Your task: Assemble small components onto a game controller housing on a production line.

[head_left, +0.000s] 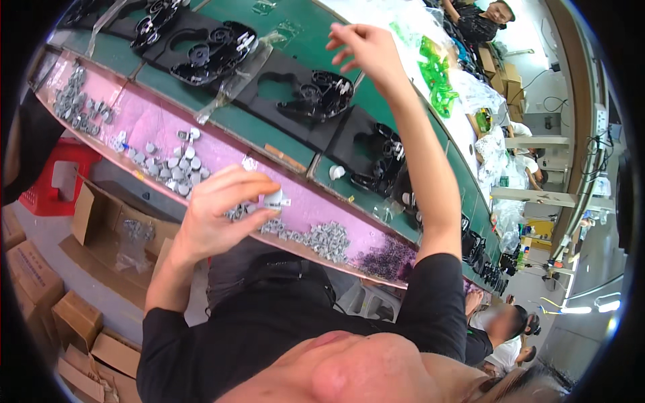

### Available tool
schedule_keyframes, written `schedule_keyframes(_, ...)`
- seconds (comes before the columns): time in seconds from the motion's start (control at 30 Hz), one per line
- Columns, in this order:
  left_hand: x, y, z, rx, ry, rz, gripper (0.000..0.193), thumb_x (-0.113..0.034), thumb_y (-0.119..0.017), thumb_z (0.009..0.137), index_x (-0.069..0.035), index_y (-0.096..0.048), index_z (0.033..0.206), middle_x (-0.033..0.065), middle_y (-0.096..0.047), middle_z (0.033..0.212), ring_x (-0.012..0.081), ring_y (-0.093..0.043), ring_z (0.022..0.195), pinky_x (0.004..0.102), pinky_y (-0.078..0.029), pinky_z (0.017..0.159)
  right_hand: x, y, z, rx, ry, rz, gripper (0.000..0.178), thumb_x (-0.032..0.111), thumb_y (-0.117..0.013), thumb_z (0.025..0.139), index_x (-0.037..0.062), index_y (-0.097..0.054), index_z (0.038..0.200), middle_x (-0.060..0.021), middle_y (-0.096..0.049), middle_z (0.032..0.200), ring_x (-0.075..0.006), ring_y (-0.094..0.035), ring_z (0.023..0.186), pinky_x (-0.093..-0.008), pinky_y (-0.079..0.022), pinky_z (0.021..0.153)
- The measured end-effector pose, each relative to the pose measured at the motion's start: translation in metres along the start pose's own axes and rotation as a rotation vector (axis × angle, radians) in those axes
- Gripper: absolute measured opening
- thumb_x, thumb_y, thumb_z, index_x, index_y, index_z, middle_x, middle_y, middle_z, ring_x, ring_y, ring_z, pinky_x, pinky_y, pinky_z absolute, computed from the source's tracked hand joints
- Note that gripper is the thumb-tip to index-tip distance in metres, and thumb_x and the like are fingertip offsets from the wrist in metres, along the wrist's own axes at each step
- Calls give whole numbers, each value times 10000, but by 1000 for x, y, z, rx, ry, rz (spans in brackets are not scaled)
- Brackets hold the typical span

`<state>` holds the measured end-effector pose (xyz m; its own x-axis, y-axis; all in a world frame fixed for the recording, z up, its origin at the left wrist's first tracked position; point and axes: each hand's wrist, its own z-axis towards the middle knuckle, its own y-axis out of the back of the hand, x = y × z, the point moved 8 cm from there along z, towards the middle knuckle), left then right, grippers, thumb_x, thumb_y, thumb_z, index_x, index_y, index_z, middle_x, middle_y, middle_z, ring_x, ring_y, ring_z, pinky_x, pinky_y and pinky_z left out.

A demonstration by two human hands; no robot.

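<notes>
Between the thumb and fingers of my left hand point(225, 211) is a small grey-white plastic cap with a little tab point(273, 199). It is held above a pink-lined trough that runs along the bench's near edge. My right hand point(366, 50) reaches far over the green bench, its fingers loosely bent and apart, with nothing seen in them. Below and left of it lies a black plastic housing point(319, 94) on a black foam pad. Another black housing point(215, 54) with round inner fittings rests further left on the same row of pads.
The pink trough point(222, 144) holds grey-white caps point(178, 168), small grey parts point(326, 240) and tiny dark pieces point(386, 258). A single white cap point(336, 172) sits on the bench. Cardboard boxes point(33, 282) and a red stool point(64, 178) stand at left. Other people sit further along.
</notes>
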<state>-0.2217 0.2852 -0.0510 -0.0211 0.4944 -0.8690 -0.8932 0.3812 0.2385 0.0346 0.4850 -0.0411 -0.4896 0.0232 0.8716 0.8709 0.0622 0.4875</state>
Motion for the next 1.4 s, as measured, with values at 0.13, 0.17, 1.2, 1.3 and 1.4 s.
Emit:
schedule_keyframes(0.13,13,1,-9,7,115,-7,373,9,-884,727,15,-768,1080,131,-751,1030,232,-674,790,338,-547,711,-76,21,138,-136,-163,65,417,339,-688,1017,-75,-729,997,-137,-764,894,-194,-715,650,-325,-575,515)
schedule_keyframes(0.17,16,2,-11,20,135,11,373,5,-885,726,13,-769,1080,132,-751,1030,236,-673,789,339,-546,711,-92,21,164,-205,-219,59,395,346,-699,1013,-47,-729,998,-111,-753,890,-190,-697,655,-336,-570,553)
schedule_keyframes(1.2,-37,26,5,-207,20,276,320,-18,-872,777,4,-772,1080,110,-778,1024,182,-677,736,299,-558,708,28,50,-102,-237,212,93,307,207,-717,1023,-30,-760,1212,-31,-772,951,-71,-681,778,-232,-550,662)
schedule_keyframes(1.3,-50,14,25,-269,-33,302,307,-23,-868,792,8,-774,1083,104,-780,1000,164,-670,716,288,-551,686,39,22,-163,-273,260,76,262,170,-702,1024,-10,-766,1205,-60,-784,954,-84,-673,831,-250,-551,743)
schedule_keyframes(1.4,-49,-11,34,-275,-76,289,297,-49,-866,819,2,-777,1098,99,-782,979,146,-662,678,275,-533,622,40,7,-210,-350,255,29,250,139,-727,998,-24,-762,1185,-120,-792,979,-122,-691,884,-273,-548,811)
